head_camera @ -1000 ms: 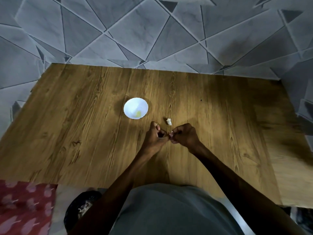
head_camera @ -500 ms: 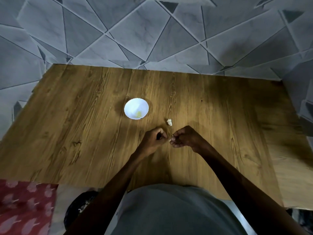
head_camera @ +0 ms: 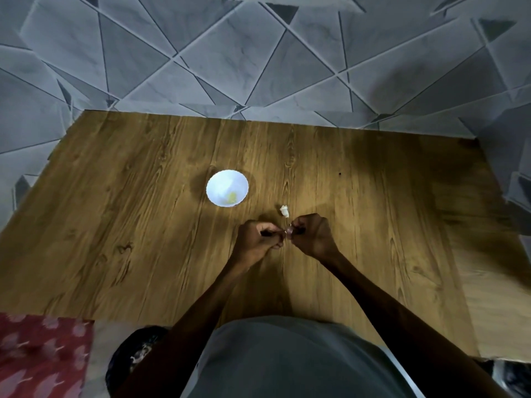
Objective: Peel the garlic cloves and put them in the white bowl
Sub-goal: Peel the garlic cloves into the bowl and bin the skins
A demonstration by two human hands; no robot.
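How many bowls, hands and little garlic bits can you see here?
White bowl: 1
Hands: 2 (left hand, right hand)
Garlic bits: 3 (yellowish bit in the bowl, white bit lying on the table, tiny bit pinched between both hands, too small to tell clove from skin)
Total: 6

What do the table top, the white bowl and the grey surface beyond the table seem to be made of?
The table top: wood or wood-print laminate, matt; grain and knots. The white bowl: smooth ceramic or plastic, undecidable. The grey surface: marbled stone-look tiles; veining, pale joints.
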